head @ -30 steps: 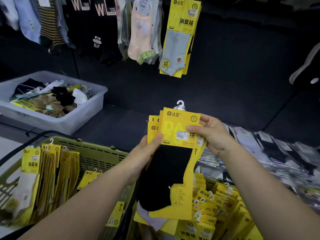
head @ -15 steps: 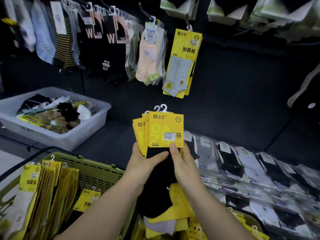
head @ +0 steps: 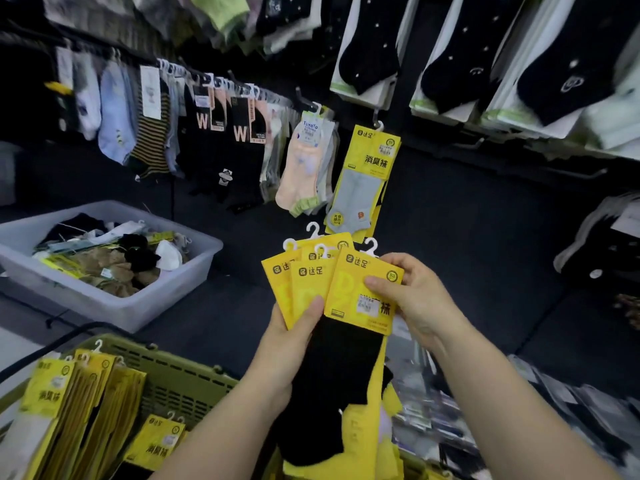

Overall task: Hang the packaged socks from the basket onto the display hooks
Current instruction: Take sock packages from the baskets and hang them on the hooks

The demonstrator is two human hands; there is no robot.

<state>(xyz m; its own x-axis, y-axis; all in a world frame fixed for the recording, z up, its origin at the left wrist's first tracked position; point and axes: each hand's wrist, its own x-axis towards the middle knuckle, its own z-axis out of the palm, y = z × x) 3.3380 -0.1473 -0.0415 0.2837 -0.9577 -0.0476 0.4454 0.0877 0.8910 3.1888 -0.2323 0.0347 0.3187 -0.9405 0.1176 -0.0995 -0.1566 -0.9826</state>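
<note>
Both hands hold a fanned stack of yellow sock packs [head: 311, 282] with black socks and white plastic hangers on top. My left hand [head: 298, 327] grips the stack from the left, thumb across the front. My right hand [head: 412, 299] pinches the front pack [head: 360, 292], pulled a little to the right of the others. Straight above them a display hook [head: 375, 114] carries yellow packs with a grey sock [head: 363, 181]. More yellow packs [head: 79, 403] stand in the olive green basket [head: 180, 372] at lower left.
A white plastic bin [head: 114, 306] of loose socks sits on the left. Rows of socks [head: 207, 133] hang on a rail along the back wall, and black socks [head: 460, 60] hang at upper right. Clear-bagged socks [head: 571, 410] lie on the dark shelf at lower right.
The view has tilted up toward the wall. My right hand climbed from the black sock body to the front pack's card, and the packs now fan apart with their hangers separated.
</note>
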